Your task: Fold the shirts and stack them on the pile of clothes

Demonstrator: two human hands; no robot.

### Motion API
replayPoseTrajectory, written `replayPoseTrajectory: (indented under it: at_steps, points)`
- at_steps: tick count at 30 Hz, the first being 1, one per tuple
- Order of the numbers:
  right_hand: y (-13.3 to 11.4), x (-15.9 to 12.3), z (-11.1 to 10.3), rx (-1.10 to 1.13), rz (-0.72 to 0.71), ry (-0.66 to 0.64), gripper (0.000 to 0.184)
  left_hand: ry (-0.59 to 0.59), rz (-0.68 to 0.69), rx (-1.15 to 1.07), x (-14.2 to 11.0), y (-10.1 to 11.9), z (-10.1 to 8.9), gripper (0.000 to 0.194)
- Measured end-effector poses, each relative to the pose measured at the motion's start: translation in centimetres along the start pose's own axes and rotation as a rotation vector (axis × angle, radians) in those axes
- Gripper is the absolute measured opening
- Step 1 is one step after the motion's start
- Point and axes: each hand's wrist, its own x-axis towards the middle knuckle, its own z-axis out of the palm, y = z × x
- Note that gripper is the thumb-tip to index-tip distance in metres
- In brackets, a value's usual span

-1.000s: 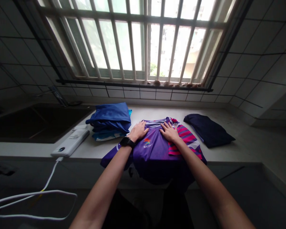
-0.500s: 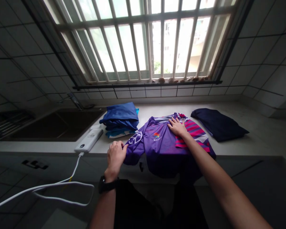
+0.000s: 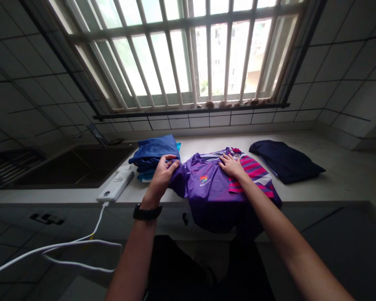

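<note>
Dimly, a barred window [image 3: 183, 62] lights counter [image 3: 303, 192] and shirt [image 3: 214, 196].

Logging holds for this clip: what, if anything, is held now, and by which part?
The left grip pinches the shirt by a sleeve; the right grip lies flat on the shirt near the collar, seemingly holding nothing.

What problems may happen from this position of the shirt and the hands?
The purple shirt hangs over the front edge of the counter, so it might slide down if the right hand lifts. The left hand, pinching a sleeve, appears close to the blue clothes pile and might knock it.
</note>
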Motion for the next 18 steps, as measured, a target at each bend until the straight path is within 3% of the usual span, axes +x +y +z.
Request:
replayPoseTrajectory:
  at_steps: [3,5,10,14,18]
  points:
    - [0.1,0.1,0.0,0.001,-0.006,-0.006,0.059,-0.341,0.056,0.01,-0.2,0.5,2.4,0.072]
    - [0.1,0.1,0.0,0.001,-0.012,-0.004,0.059,-0.435,0.091,0.141,0.1,0.1,3.5,0.065]
    - [0.1,0.0,-0.2,0.007,-0.014,-0.003,0.058,-0.496,0.298,0.688,1.1,-2.4,5.2,0.035]
    - [0.1,-0.1,-0.3,0.014,-0.01,-0.012,0.058,-0.49,0.323,1.077,2.2,-5.5,6.4,0.043]
    - [-0.1,0.0,-0.3,0.01,-0.006,-0.044,0.06,-0.342,0.279,1.25,4.5,-7.6,7.2,0.048]
